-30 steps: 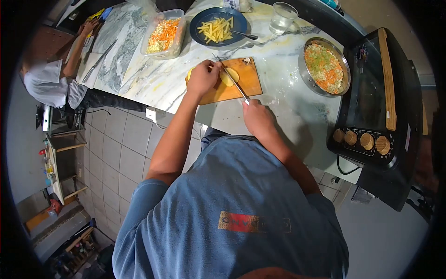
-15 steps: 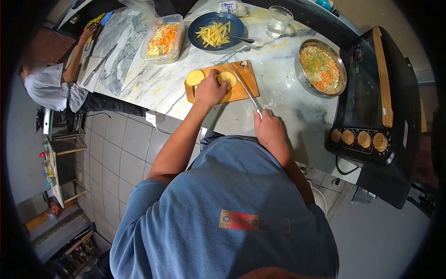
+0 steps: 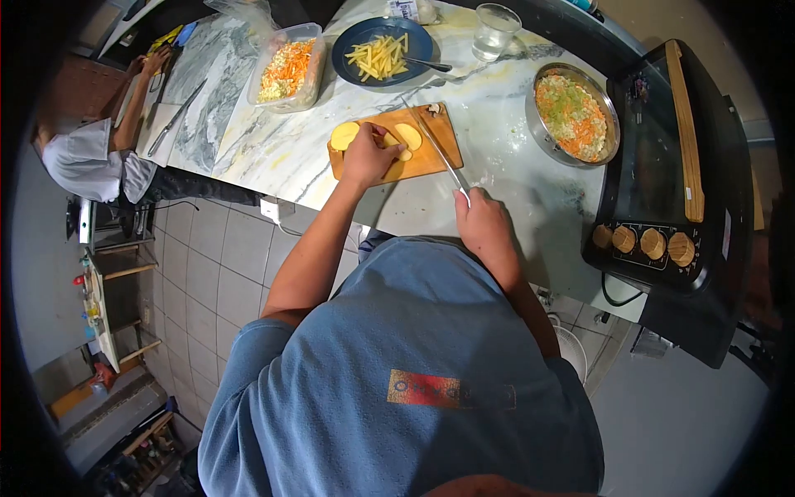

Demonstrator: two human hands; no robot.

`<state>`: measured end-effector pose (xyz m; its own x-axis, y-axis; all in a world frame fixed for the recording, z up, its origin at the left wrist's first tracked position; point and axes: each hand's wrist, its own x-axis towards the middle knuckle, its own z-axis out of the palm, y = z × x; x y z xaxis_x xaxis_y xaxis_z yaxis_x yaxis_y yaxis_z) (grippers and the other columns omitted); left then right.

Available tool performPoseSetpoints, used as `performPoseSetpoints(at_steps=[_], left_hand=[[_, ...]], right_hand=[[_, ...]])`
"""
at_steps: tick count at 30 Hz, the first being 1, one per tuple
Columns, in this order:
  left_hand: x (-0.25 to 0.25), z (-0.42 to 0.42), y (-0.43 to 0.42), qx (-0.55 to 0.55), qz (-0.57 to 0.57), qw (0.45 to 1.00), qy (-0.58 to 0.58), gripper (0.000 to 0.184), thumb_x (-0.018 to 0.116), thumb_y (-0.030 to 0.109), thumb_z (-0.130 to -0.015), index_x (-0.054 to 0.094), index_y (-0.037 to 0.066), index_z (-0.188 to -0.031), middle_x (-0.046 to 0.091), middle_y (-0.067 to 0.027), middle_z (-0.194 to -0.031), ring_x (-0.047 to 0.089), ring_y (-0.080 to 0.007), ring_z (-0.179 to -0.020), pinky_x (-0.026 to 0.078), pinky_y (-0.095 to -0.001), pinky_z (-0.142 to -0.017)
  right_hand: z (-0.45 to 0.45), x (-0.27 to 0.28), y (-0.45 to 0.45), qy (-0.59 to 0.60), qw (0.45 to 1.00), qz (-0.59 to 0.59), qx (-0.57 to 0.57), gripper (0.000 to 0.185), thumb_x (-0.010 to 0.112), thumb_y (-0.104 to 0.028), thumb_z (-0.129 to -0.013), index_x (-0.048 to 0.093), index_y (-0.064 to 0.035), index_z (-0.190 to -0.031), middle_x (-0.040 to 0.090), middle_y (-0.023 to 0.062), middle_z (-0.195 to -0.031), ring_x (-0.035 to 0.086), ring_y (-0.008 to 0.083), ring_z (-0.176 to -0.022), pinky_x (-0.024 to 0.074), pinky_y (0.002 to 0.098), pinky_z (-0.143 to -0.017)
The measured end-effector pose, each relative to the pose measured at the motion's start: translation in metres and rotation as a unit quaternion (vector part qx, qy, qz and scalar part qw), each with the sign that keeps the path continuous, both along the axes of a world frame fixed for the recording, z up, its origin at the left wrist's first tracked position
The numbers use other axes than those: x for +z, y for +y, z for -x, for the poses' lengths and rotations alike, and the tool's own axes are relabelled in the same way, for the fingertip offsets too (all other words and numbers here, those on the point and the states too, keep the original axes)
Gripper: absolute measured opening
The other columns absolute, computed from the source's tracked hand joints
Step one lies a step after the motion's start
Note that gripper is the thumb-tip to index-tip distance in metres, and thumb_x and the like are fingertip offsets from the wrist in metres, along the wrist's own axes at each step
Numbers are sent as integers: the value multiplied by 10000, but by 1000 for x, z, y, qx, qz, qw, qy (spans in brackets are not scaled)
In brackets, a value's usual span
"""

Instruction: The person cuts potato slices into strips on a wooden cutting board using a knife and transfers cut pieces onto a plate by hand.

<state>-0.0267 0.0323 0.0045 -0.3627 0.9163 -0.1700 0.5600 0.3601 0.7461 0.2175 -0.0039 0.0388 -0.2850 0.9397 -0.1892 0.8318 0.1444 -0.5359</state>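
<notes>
On the wooden cutting board (image 3: 424, 162), my left hand (image 3: 368, 157) is closed, fingertips pinched on a potato piece that the fingers mostly cover. A round potato slice (image 3: 344, 136) lies at the board's left, beside the knuckles. Another potato slice (image 3: 408, 137) rests flat between my left hand and the blade, with a smaller bit near the fingertips. My right hand (image 3: 484, 224) is wrapped around the handle of a long knife (image 3: 437, 144). Its blade slants over the board's right half, just right of the slice. A small dark-and-pale scrap (image 3: 434, 109) sits at the far corner.
Behind the board stand a dark blue plate (image 3: 341, 62) of potato sticks with a fork, a plastic tub (image 3: 311, 93) of shredded vegetables and a glass of water (image 3: 495, 35). To the right are a metal bowl (image 3: 542, 146) and a black oven (image 3: 646, 178). Another person (image 3: 87, 153) works at left.
My left hand has drawn a little left and nearer to me, leaving the right-hand slice uncovered. The knife has shifted slightly, still in my right hand.
</notes>
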Motion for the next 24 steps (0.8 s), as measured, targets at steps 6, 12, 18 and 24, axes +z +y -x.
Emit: performPoseSetpoints(at_steps=[6,12,18,24], left_hand=[[17,3,-8,-4,2,996,86,524,803,314,-780,580,76,-1190,636,-116,-907,652,-257,-790,532,-356,-753],[13,7,11,-227,-101,953,175,420,714,212,-851,622,182,-1260,553,-166,-1083,612,-319,-966,512,-403,-854],[9,14,22,-221,-83,957,167,373,741,254,-829,650,104,-1159,538,-174,-1082,574,-350,-998,491,-424,-890],[8,1,11,-160,-105,953,237,372,754,311,-814,642,49,-1054,555,-183,-1053,571,-364,-986,488,-442,-857]], right_hand=[[-3,-5,-1,8,1000,-6,-2,440,447,-391,-1003,588,23,-948,650,294,-789,629,499,-796,489,568,-732],[-1,-6,-1,12,1000,-7,-9,455,442,-398,-1003,594,25,-935,648,298,-787,627,502,-793,485,569,-732],[-3,-7,2,18,1000,-16,-19,463,440,-397,-1004,601,30,-929,647,295,-774,626,502,-786,481,570,-730],[-2,-8,3,30,999,-19,-22,461,448,-397,-1000,606,23,-896,644,291,-754,627,497,-769,478,573,-718]])
